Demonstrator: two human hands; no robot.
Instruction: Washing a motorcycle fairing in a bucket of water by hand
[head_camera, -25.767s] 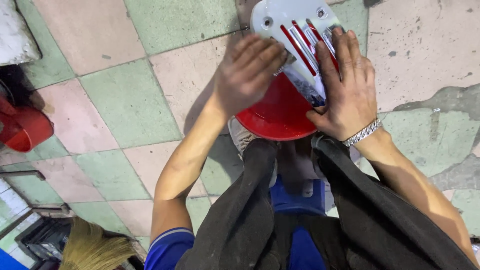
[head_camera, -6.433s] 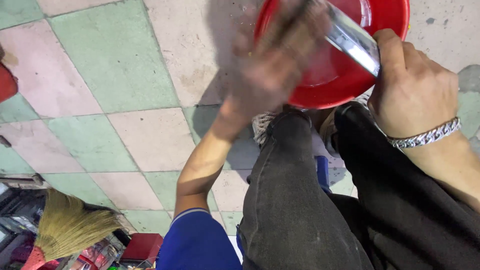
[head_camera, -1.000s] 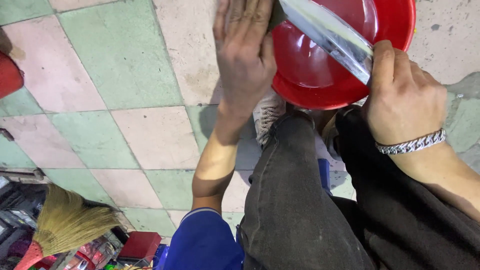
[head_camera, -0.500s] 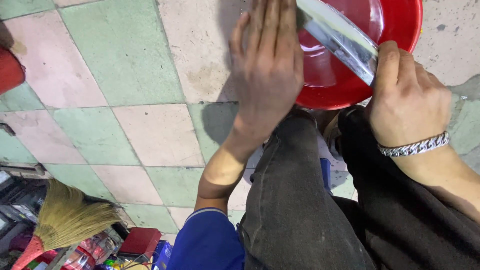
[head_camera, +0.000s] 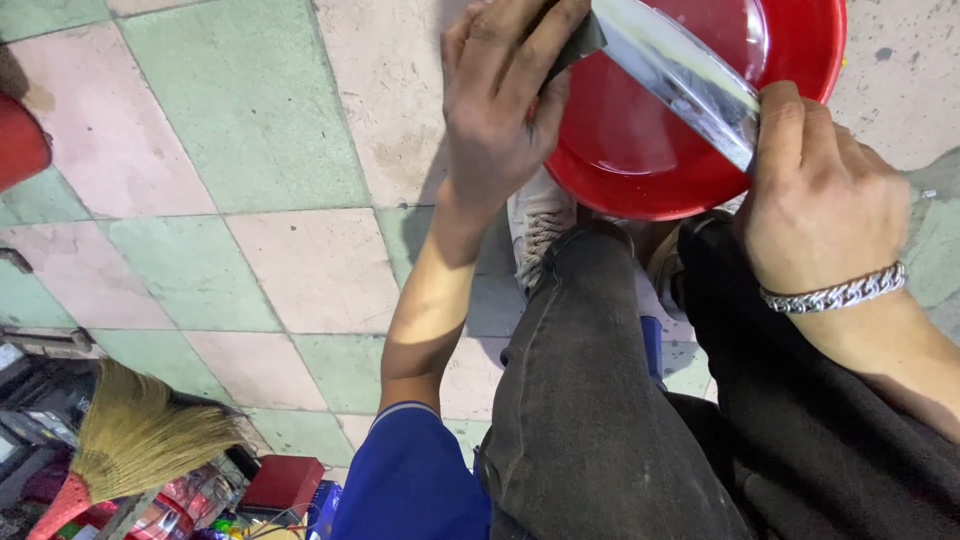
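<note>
Both hands grip a metal blade (head_camera: 680, 75) over the red basin (head_camera: 690, 150) on the tiled floor (head_camera: 250, 200): left hand (head_camera: 505, 100) closed on one end, right hand (head_camera: 820, 195) clasping the other.

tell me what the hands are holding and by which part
A shiny metal blade, over the red basin. The right hand grips its lower end; the left hand holds the upper end.

Red box (head_camera: 283, 483) & colourful pkgs (head_camera: 185, 505) bottom-left, beside broom (head_camera: 130, 440).
</note>
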